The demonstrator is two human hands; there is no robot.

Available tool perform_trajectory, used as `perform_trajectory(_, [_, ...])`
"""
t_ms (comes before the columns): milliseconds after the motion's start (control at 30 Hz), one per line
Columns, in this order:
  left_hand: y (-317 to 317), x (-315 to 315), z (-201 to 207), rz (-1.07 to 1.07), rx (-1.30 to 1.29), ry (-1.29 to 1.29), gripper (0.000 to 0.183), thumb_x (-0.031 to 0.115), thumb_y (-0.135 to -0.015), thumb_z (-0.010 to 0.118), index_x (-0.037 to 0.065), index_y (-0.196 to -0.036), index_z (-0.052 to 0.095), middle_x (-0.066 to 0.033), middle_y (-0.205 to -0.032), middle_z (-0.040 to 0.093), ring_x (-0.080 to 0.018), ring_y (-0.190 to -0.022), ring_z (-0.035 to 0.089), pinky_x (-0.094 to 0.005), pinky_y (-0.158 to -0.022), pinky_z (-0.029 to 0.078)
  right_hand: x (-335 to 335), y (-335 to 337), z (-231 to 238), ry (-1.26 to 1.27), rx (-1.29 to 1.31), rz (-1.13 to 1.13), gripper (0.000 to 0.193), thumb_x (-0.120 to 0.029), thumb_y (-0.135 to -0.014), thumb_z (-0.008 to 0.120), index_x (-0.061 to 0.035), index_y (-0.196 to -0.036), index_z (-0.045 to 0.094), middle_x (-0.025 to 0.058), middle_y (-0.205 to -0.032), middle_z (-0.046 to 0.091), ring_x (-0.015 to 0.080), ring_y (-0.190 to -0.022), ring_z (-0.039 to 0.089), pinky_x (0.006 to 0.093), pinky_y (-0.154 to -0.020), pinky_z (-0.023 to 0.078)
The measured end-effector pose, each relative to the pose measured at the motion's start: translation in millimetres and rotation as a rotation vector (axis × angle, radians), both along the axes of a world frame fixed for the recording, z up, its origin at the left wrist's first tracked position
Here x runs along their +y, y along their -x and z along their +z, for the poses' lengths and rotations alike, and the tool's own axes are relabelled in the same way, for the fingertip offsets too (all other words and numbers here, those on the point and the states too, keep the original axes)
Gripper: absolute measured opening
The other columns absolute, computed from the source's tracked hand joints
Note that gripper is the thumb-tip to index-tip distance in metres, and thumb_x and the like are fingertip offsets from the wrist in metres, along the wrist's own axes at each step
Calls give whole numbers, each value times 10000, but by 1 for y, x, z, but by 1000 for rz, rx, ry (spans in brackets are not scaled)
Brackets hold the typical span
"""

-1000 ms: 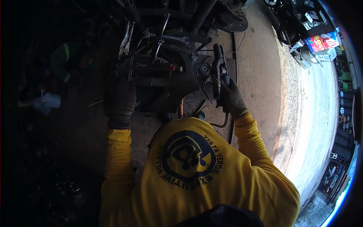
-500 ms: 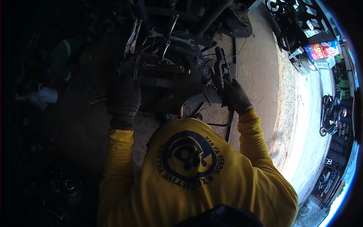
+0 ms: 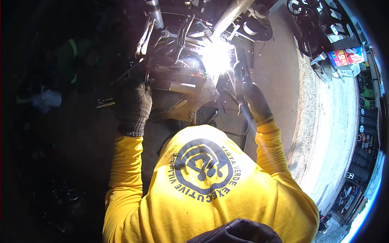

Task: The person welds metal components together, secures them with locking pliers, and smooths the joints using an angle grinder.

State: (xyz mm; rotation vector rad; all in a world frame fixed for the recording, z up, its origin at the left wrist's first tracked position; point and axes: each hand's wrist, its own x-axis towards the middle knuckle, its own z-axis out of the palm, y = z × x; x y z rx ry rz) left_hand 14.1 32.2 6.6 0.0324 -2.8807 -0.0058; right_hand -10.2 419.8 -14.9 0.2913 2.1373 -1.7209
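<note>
Brown floor [image 3: 279, 77] runs along the right of the work area in the head view, giving way to a sunlit, nearly white road [image 3: 324, 133]. Beyond the road, dark tires [image 3: 364, 156] are stacked near the far rim; a dark motorcycle [image 3: 310, 28] stands at upper right, near a red-and-blue printed panel [image 3: 347, 56]. Deep shadow covers the left side, where a pale object [image 3: 49, 98] shows faintly.

Ahead of the person lies a metal workpiece [image 3: 207, 90], between and partly beyond the two hands, with a wrench [image 3: 168, 34] and pliers [image 3: 184, 38] on its far part. An intense white glare [image 3: 217, 56] hides its upper right portion, just beside the dark tool [image 3: 239, 73].

Both hands wear dark knit gloves and are well apart. The right hand [image 3: 258, 103] is wrapped around the tool, which points forward; a dark cable [image 3: 233, 134] curves below. The left hand [image 3: 135, 106] is at the workpiece's left end; whether its fingers grip anything cannot be told. Both yellow-sleeved forearms reach forward.
</note>
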Motion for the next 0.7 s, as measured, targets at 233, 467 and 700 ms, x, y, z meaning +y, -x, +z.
perform_trajectory(233, [1,-7,-17,-38,116,-1,326,360,-944,679,72,-1096,679,-168,-1041,706,-373,-1056,662,-493,-948,531,-14,-1,-4,4,-28,-74,325,-343,-1030,578,-47,-1163,599,43,-779,601,139,-563,594,287,-503,519])
perform_trajectory(467, [2,-6,-11,-14,19,-7,332,393,-947,680,76,-1048,680,-158,-917,683,-353,-899,681,-486,-821,548,-3,-9,-13,144,-123,-36,325,-343,-1005,611,-56,-1155,601,36,-824,605,145,-572,606,286,-509,524])
perform_trajectory(700, [3,-13,-15,-71,58,-29,355,324,-952,660,72,-1203,655,-207,-1133,670,-394,-1044,656,-509,-876,546,-6,-10,-1,97,-34,-99,295,-248,-1013,611,-51,-1232,592,28,-846,618,115,-631,630,274,-507,505])
